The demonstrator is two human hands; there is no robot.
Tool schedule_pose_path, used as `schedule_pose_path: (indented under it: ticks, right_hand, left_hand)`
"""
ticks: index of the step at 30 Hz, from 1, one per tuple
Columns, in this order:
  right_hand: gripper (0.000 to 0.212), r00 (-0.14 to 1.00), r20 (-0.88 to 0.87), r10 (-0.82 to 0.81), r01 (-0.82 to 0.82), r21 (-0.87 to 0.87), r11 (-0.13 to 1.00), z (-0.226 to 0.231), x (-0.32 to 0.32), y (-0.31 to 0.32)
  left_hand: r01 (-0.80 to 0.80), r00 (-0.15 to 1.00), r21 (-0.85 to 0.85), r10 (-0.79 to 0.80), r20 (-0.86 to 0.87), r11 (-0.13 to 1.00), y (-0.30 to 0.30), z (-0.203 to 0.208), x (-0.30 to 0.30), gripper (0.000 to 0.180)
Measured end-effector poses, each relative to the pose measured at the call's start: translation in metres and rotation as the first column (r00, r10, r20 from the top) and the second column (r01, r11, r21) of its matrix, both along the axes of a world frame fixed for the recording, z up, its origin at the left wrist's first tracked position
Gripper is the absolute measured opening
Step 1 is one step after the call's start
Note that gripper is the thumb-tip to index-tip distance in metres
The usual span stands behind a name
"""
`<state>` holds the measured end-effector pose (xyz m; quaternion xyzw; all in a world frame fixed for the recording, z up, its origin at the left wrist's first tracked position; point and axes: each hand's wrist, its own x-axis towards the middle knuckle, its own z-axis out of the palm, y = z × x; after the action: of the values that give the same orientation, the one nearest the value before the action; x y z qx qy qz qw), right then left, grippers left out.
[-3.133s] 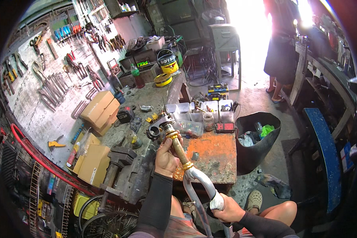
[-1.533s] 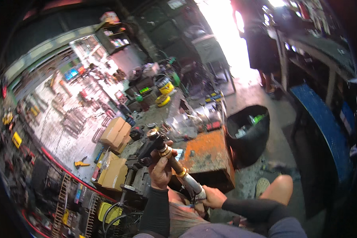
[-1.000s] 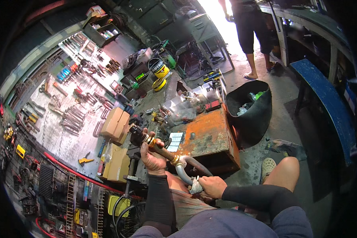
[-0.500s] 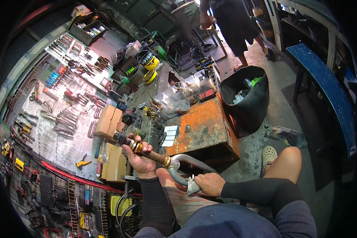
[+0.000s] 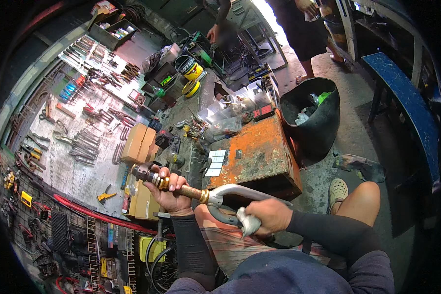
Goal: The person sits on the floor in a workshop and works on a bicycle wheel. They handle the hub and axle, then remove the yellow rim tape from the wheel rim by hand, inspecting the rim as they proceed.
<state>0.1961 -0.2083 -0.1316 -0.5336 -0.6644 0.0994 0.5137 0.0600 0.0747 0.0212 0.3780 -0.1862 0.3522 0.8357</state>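
Note:
A bicycle fork (image 5: 214,197) lies slanted across in front of me, its two curved silver blades pointing right. My left hand (image 5: 172,197) is wrapped round its rusty steerer tube (image 5: 188,191), by the brass-coloured rings. At the upper left end of the tube is a dark metal fitting (image 5: 143,171). In my closed right hand (image 5: 270,215) is a pale grey rag (image 5: 250,223), bunched at the near fork blade (image 5: 223,215). Whether the rag touches the blade there is hard to tell. The blade tips are partly hidden.
An orange, worn metal box (image 5: 259,152) stands ahead, a black bin (image 5: 311,132) beyond it. Hand tools line the light-coloured board (image 5: 110,161) on the left, by cardboard boxes (image 5: 141,142). At right is a blue bench (image 5: 406,108). Two other people stand at the back.
My right hand and the rag have shifted a little right and up. The fork's upper end has moved left, with my left hand still round it. The people behind have moved.

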Motion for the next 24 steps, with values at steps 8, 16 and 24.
schedule_pose_path:
  ticks: [8,16,24]
  right_hand:
    - [0.05,0.966,-0.226,-0.125,0.133,0.02,0.991,0.058,0.031,0.0]
    - [0.057,0.952,-0.304,0.034,-0.132,-0.308,0.942,0.03,0.025,0.006]
    - [0.027,0.615,-0.746,-0.256,-0.17,-0.443,0.88,-0.025,0.068,0.027]
  left_hand:
    - [0.219,0.973,-0.072,-0.224,-0.06,0.973,-0.054,-0.052,0.032,0.066]
    - [0.207,0.957,-0.066,-0.216,-0.195,0.976,-0.089,-0.08,0.055,0.065]
    - [0.26,0.956,-0.2,-0.281,-0.082,0.944,-0.076,-0.084,0.053,0.065]
